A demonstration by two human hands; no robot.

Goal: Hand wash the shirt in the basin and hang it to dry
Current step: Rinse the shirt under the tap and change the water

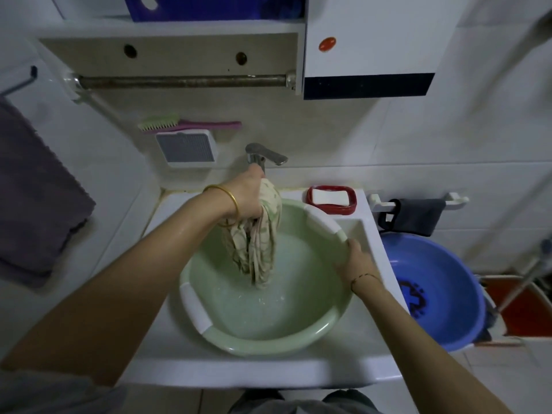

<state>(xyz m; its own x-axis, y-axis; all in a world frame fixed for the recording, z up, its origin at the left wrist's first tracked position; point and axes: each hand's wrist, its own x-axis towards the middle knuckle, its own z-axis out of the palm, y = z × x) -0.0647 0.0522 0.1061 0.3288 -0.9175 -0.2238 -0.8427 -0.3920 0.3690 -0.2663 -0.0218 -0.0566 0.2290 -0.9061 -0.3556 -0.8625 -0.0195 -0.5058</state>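
A pale green basin (233, 343) with white grip pads sits in the white sink (370, 234) and holds cloudy water. My left hand (249, 194) grips the bunched top of a wet beige patterned shirt (260, 249), lifted so its lower end hangs just above or into the water. My right hand (355, 258) holds the basin's right rim, fingers curled over the edge. The faucet (264, 155) stands right behind my left hand.
A red soap dish (331, 198) with a white bar sits at the sink's back right. A blue basin (439, 291) stands to the right, lower down. A rusty rail (182, 81) runs under the shelf above. A grey towel (33, 189) hangs at left.
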